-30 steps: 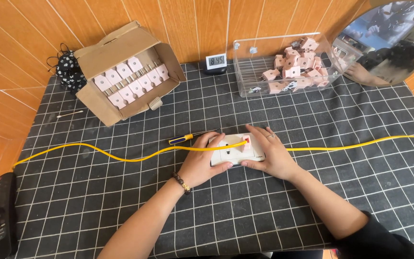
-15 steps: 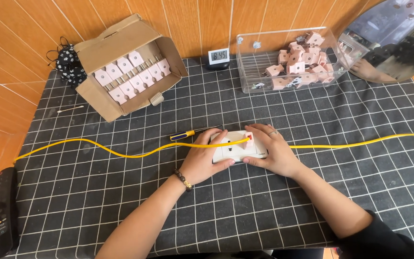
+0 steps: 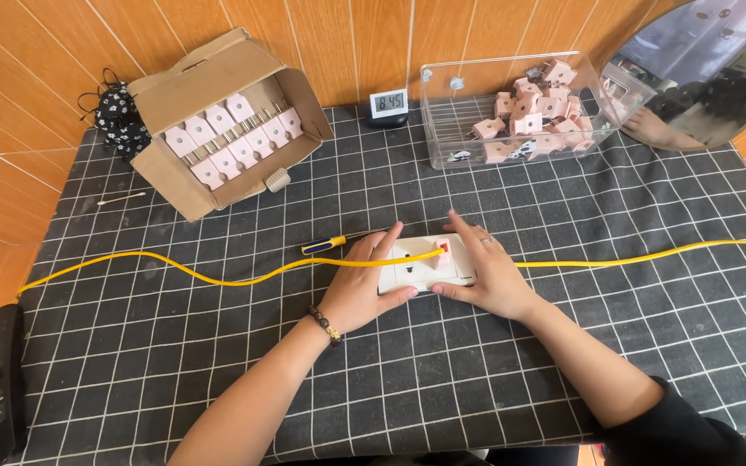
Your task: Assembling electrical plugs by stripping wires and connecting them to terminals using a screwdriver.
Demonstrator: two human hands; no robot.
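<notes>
We find both hands set on a white socket strip [image 3: 420,269] that lies flat on the black grid-patterned cloth [image 3: 477,380] near the centre of the table. The left hand [image 3: 364,289] rests against its 9 o'clock end, fingers extended and loosely laid along the top, thumb under the near edge; it steadies rather than clasps. The right hand [image 3: 487,276] covers the 3 o'clock end, fingers flat and spread, pressing down beside a pink plug [image 3: 443,252] seated in the strip. A yellow cable [image 3: 218,278] runs across the cloth from 9 o'clock to 3 o'clock and passes over the strip at the plug. We judge the step in hand to be the seating or checking of that plug; the next move would call for a firm hold on the strip while the plug is pressed or drawn straight. A yellow-handled screwdriver [image 3: 325,245] lies just beyond the left hand at 11 o'clock. At 10 o'clock stands a cardboard box [image 3: 218,112] of pink plugs in rows, at 1 o'clock a clear bin [image 3: 442,129] of loose ones. The strip's right end and the cable's join to the plug are hidden by the fingers; we cannot tell how deep the plug sits.
</notes>
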